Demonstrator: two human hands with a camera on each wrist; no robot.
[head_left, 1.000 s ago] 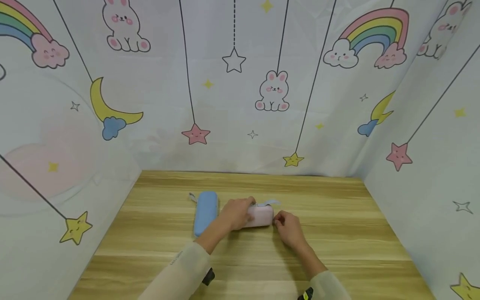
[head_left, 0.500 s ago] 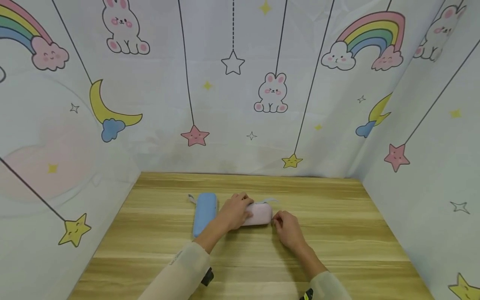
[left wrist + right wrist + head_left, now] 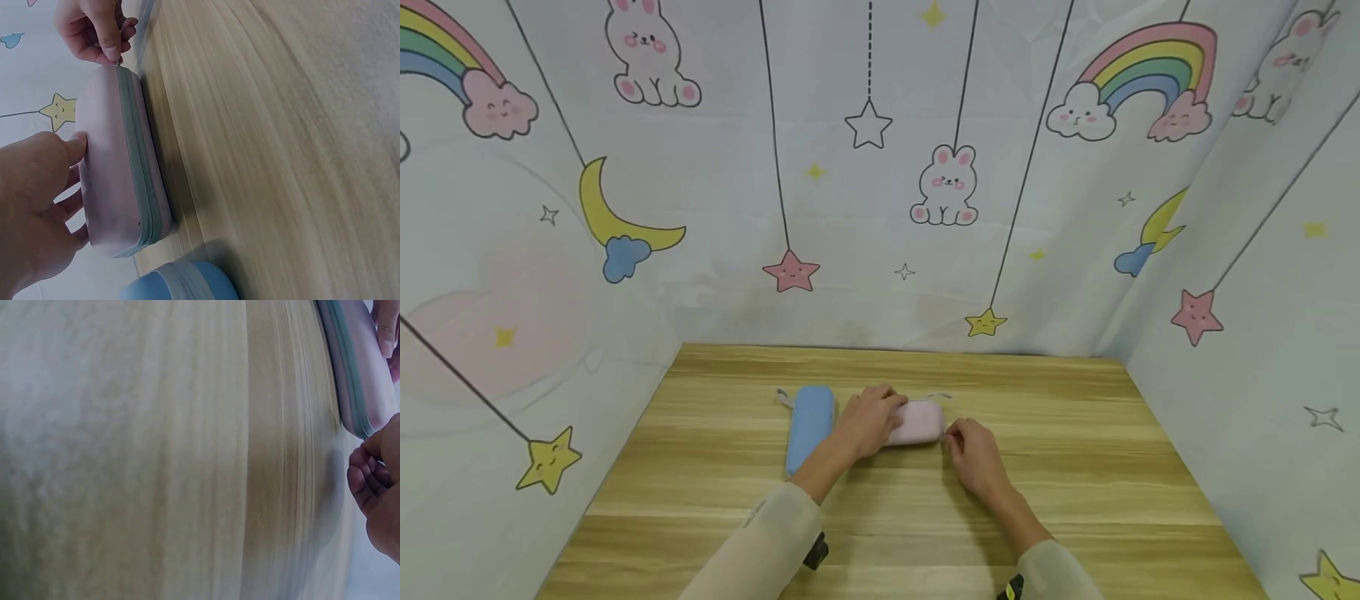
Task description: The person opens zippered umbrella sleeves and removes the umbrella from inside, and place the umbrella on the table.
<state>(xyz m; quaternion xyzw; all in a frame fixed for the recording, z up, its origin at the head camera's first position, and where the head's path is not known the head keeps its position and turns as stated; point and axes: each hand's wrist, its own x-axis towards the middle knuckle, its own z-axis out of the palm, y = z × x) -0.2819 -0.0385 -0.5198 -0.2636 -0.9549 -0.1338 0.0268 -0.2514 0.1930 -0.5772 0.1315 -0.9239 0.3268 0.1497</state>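
Wood-look tabletop (image 3: 1075, 467), blue case (image 3: 810, 429) on the left, pink case (image 3: 919, 422) just right of it, a touch higher in the head view than a second ago. Left hand (image 3: 867, 421) has fingers wrapped round the pink one, right hand (image 3: 976, 454) pinches its tiny zipper pull (image 3: 117, 63).

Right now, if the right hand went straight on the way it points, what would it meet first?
Most likely the pink case: the right hand points at its nearer end, where the fingers seem to pinch the zip.
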